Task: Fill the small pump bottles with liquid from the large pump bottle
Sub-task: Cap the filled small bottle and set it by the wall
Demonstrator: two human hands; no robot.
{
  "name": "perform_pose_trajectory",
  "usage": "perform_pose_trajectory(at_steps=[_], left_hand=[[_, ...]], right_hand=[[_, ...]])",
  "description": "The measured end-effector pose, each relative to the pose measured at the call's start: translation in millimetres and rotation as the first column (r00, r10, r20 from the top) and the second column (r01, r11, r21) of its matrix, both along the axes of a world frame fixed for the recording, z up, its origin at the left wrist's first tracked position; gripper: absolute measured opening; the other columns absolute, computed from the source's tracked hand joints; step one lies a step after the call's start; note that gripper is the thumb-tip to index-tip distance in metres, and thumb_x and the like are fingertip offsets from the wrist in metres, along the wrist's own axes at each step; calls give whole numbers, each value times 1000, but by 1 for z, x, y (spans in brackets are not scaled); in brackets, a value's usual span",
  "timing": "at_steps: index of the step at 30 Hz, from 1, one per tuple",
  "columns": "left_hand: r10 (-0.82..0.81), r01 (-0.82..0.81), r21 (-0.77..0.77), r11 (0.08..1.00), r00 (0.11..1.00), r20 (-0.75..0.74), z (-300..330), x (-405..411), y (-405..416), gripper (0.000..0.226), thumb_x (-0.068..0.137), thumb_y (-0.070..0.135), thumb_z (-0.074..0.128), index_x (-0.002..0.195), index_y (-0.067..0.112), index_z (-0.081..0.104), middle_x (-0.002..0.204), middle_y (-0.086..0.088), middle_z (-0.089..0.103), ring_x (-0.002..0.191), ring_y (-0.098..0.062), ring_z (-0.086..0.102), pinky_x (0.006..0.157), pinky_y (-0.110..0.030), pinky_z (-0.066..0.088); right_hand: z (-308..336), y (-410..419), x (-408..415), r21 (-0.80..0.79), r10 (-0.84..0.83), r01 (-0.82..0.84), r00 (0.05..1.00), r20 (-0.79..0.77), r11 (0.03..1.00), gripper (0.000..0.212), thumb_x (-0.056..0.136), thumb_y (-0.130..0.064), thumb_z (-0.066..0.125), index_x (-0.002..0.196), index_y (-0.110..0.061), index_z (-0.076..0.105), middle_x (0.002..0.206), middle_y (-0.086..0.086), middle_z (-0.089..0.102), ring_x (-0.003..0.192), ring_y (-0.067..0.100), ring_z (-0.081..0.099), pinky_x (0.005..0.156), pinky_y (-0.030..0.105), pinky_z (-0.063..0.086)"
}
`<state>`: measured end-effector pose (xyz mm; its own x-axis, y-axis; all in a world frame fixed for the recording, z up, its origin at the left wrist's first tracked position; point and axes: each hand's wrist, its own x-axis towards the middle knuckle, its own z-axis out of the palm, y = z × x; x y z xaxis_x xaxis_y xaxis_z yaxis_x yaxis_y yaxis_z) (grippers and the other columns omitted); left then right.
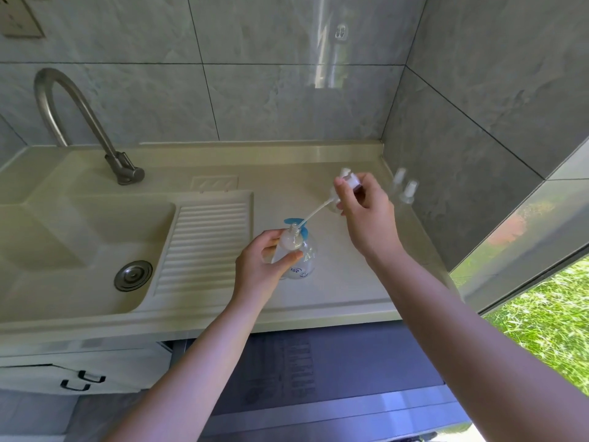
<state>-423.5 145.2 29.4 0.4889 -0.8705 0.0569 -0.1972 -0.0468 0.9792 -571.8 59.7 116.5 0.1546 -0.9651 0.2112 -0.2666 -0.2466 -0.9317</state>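
White pump head pinched in right grip; left grip clasps small bottle below.

Small clear bottle uncapped, tilted, in front of large clear blue-pumped bottle on desk; white pump head lifted out, dip tube slanting to neck; two small bottles upright near wall.

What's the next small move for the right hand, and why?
Probably lift the pump head further until its dip tube clears the small bottle: the tube tip sits at the open neck, the left hand steadies the bottle, and the large pump bottle stands right behind.
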Motion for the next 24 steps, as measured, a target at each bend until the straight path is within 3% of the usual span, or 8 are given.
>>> perform_pose_trajectory(at_steps=[3, 6, 8, 10, 14, 18, 21, 24], left_hand=[[-22, 22, -6, 1000, 999, 35, 7, -4, -1, 37, 73, 21, 86, 104, 32, 69, 102, 20, 72, 96, -1, 65, 87, -21, 49], [-51, 52, -13, 999, 998, 48, 15, -6, -2, 40, 74, 24, 85, 111, 29, 69, 102, 18, 72, 93, 2, 64, 81, -13, 46], [-74, 75, -34, 997, 996, 51, 18, -5, -2, 40, 76, 24, 84, 113, 28, 69, 104, 17, 72, 94, 1, 65, 83, -12, 46], [-110, 112, -37, 993, 992, 63, 22, -2, -2, 40, 77, 23, 83, 114, 27, 69, 105, 16, 72, 97, -1, 65, 87, -15, 47], [-244, 246, -22, 969, 967, 71, 33, 7, 1, 40, 77, 30, 81, 114, 22, 68, 109, 10, 72, 102, -8, 65, 93, -28, 49], [-301, 306, -22, 952, 945, 132, 47, 10, 6, 36, 80, 37, 78, 113, 25, 68, 108, 9, 71, 101, -12, 64, 92, -36, 50], [-178, 208, -89, 974, 947, 267, 54, 3, 8, 35, 79, 35, 80, 112, 26, 67, 105, 11, 67, 94, -8, 58, 81, -28, 46], [-93, 165, -192, 967, 937, 335, 59, -6, 10, 33, 80, 28, 80, 110, 22, 67, 101, 9, 65, 90, -9, 55, 78, -19, 41]], right_hand=[[-3, 0, 0, 76, 141, -132, 982, -128, 988, 23, 92, -37, 66, 93, -14, 66, 82, 4, 69, 78, 20, 65, 82, 39, 54], [1, -3, -2, 123, 312, -290, 922, -230, 949, 14, 89, -33, 73, 100, -24, 71, 89, -12, 70, 76, 0, 65, 83, 29, 56], [10, -6, -5, 98, 400, -390, 855, -332, 916, 25, 90, -27, 73, 114, -25, 67, 101, -12, 66, 83, -5, 63, 84, 16, 50], [23, -9, -7, 91, 503, -510, 776, -380, 856, 29, 91, -15, 71, 119, -19, 65, 105, -9, 66, 92, -5, 64, 86, 11, 48], [47, -18, -12, 129, 608, -631, 642, -468, 765, 24, 86, -7, 75, 105, -21, 71, 103, -7, 74, 97, 10, 69, 93, 24, 54], [72, -18, -11, 143, 544, -606, 555, -629, 783, 8, 86, -28, 76, 94, -26, 73, 75, -23, 71, 72, 1, 69, 72, 15, 48], [74, -11, 1, 49, 368, -484, 591, -718, 874, 45, 91, -47, 65, 72, -6, 66, 62, 1, 71, 52, 9, 66, 67, 25, 56], [67, -6, 11, -180, 33, -276, 622, -783, 944, 67, 91, -61, 53, 57, -2, 54, 62, 16, 63, 61, 28, 61, 58, 32, 52]])
